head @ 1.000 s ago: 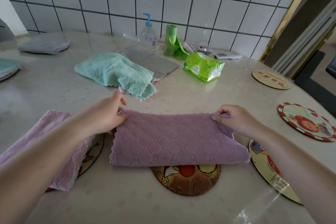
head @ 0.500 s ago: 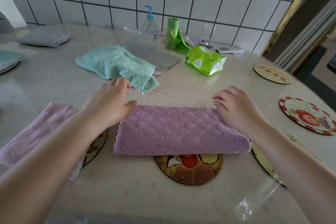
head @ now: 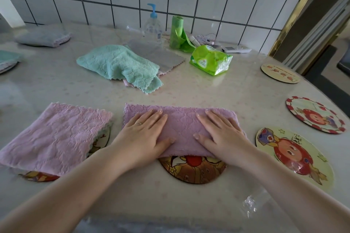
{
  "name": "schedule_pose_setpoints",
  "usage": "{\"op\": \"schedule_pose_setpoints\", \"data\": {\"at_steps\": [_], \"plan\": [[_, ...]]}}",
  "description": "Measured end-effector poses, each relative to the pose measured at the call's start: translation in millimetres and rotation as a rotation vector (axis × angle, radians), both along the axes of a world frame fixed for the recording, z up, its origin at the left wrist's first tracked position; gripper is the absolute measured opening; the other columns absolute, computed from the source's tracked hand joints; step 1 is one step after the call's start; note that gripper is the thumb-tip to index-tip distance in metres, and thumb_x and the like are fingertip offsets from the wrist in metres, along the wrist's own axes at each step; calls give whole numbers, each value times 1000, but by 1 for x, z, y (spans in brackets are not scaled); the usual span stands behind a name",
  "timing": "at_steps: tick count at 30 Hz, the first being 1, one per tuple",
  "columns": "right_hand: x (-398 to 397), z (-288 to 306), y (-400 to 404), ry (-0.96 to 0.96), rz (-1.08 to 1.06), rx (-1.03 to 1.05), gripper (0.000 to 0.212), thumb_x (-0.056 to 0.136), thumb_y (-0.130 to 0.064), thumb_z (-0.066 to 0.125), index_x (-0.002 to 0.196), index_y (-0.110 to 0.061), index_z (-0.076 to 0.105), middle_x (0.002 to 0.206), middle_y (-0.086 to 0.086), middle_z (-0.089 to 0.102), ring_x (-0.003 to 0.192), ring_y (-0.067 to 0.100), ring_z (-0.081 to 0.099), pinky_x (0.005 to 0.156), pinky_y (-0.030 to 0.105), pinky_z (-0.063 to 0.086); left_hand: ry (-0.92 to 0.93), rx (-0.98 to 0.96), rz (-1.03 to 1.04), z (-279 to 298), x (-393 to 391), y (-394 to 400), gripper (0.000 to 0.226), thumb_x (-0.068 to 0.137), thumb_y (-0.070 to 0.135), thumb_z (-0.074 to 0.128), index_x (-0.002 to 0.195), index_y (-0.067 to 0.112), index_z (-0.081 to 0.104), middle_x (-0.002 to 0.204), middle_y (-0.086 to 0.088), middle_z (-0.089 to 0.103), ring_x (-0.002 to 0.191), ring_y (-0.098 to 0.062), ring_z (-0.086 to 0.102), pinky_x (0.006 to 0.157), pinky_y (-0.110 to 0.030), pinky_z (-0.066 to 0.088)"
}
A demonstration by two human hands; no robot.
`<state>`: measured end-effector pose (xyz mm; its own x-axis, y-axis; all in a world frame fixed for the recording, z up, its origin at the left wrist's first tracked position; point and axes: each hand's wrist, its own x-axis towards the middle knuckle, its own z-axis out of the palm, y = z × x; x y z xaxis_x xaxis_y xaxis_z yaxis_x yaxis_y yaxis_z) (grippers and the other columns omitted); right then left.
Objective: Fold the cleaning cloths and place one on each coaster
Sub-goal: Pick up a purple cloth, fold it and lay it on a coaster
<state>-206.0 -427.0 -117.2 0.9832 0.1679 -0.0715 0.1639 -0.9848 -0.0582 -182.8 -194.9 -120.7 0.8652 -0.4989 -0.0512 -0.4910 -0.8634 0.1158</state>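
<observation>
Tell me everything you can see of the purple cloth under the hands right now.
The purple cloth is a plush, quilted-pattern fabric with scalloped edges, folded into a long flat band lying crosswise on the table. Its near edge overlaps the far part of the cartoon coaster beneath it. The left hand and right hand press flat on its two ends, fingers straight.

The folded fleecy cleaning cloth [head: 180, 130] is lilac with a quilted diamond pattern; the flat fleecy cloth [head: 55, 136] beside it is paler pink, and the crumpled fleecy cloth [head: 121, 64] is mint green. The round cartoon coaster [head: 192, 170] is brown with a red centre, while the round striped-rim coaster [head: 315, 114] has a red-and-white border.
</observation>
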Motion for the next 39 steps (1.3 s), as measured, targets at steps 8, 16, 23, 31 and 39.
{"op": "schedule_pose_setpoints", "data": {"at_steps": [8,16,23,31,39], "plan": [[7,12,-25,38,-74,1,72,85,-69,25,146,-32,21,156,-7,12,143,13,8,116,47,5,-286,-97,-8,8,-25,7,64,84,58,24,115,18,64,119,-1,64,112,-23,60,97,-38,44],[76,24,27,-59,43,300,25,91,-23,53,109,-14,68,112,6,62,105,23,58,92,33,44,-268,-327,-225,10,-41,-25,27,74,35,42,77,30,68,76,12,62,68,-11,61,54,-22,52],[99,43,38,186,89,182,29,82,-28,67,107,-13,67,99,0,67,87,16,59,74,24,42,-265,-370,-236,4,-40,-27,7,70,22,64,73,27,65,74,10,59,67,-15,60,51,-27,53],[94,50,37,154,157,219,20,84,-28,60,88,-8,60,76,2,54,69,17,46,58,28,32,-313,-387,-244,7,-41,-24,10,76,21,56,73,27,64,75,9,54,67,-14,56,53,-30,51],[76,79,8,96,87,727,18,87,-10,61,91,-22,48,47,-14,54,40,-2,39,42,15,29,-291,-641,-21,24,-50,-5,16,84,36,40,91,31,53,53,15,48,48,-5,45,44,-27,42]]}}
